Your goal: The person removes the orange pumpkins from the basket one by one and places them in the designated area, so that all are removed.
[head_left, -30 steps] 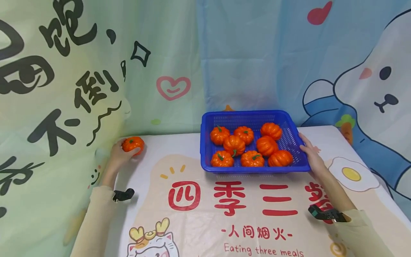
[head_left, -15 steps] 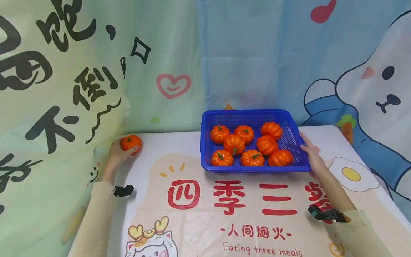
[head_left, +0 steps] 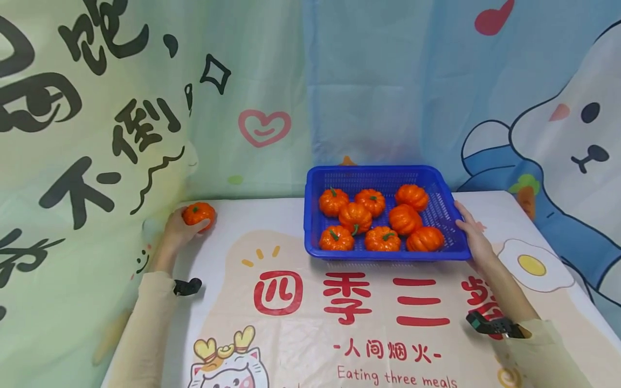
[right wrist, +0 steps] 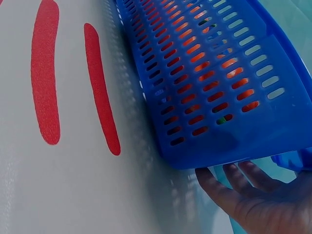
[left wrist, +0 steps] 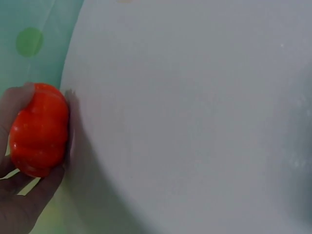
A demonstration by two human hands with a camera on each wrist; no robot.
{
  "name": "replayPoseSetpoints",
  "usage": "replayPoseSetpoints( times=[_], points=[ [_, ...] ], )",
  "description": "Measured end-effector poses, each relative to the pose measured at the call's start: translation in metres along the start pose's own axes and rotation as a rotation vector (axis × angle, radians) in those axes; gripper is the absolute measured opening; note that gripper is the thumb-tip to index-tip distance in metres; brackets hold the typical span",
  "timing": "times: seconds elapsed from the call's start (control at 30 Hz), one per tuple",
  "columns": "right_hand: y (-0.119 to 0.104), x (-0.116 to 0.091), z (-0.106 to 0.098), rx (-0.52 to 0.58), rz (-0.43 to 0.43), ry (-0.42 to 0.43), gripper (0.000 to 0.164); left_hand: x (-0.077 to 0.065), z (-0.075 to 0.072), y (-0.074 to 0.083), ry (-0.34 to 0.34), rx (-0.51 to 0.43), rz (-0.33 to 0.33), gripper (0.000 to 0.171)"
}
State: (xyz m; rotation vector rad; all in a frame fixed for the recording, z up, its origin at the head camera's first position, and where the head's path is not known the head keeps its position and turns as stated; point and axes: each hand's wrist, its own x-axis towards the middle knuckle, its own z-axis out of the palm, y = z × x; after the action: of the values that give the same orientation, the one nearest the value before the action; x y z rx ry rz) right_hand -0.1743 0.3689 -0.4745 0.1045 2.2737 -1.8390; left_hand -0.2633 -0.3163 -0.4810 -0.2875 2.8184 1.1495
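Blue basket: A rectangular blue basket (head_left: 388, 255) with slotted walls stands on the white table (head_left: 262, 215), near the hanging cloth (head_left: 364, 118) behind it.
Pumpkins inside: Eight small orange pumpkins (head_left: 405, 220) lie within the basket, some touching each other; green stems show on five, while the three towards its right wall show none.
Lone pumpkin: One more orange pumpkin (head_left: 198, 214) is well to the left of the basket, at the table's far left corner; whether it touches the table I cannot tell.
Left hand: The left hand (head_left: 178, 230) holds that lone pumpkin, thumb on one side and fingers curled round the other.
Right hand: The right hand (head_left: 476, 240) is at the basket's right end, fingers loosely extended and apart, tips touching the lower edge of the end wall; how firmly they press I cannot tell.
Wrists: A black device (head_left: 187, 287) sits on the left wrist, left of and nearer than the basket; another black device (head_left: 492, 326) is on the right wrist.
Table print: Large red characters (head_left: 346, 298) run in front of the basket; a fried egg print (head_left: 533, 264) lies to its right.
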Motion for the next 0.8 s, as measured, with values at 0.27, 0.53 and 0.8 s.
replayPoseSetpoints(
  times=[0.27, 0.53, 0.8],
  points=[
    [0.001, 0.0, 0.0, 0.011, 0.013, 0.009, 0.055, 0.001, 0.003, 0.002, 0.003, 0.01, 0.001, 0.078],
    [0.002, 0.001, 0.003, 0.007, 0.026, 0.009, 0.055, 0.0, -0.003, 0.005, -0.049, 0.058, -0.018, 0.08],
    [0.001, 0.002, 0.0, 0.006, 0.029, 0.007, 0.055, -0.001, 0.0, 0.011, -0.036, 0.088, -0.042, 0.099]
  ],
)
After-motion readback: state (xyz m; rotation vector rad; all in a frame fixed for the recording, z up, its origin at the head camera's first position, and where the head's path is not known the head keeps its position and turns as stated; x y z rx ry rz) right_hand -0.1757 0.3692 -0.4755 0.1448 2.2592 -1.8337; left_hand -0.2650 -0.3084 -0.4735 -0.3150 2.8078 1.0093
